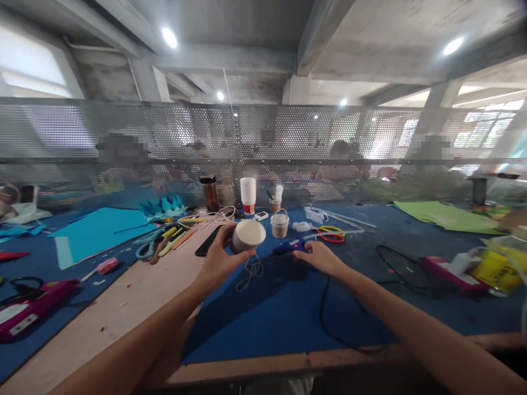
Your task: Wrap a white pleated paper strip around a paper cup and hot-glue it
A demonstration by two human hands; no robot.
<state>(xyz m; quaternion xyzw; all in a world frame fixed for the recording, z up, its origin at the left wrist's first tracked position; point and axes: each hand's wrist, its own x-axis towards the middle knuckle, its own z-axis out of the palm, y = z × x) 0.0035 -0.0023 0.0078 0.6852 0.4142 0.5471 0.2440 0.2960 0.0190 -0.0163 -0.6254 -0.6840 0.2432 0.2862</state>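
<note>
our left hand (218,262) fingers wrapped round a paper cup (248,235), held sideways over the worktop's (123,307) middle; right hand (321,258) fingers closed on the glue gun (288,248) just beside. we'd keep that cup steady, skin off the nozzle.

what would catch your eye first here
The left hand holds a paper cup up at the centre, its base toward the camera, with white string just below it. Right beside it, the right hand holds a blue glue gun down on the blue mat. Behind, a stack of cups stands before a mesh screen.
</note>
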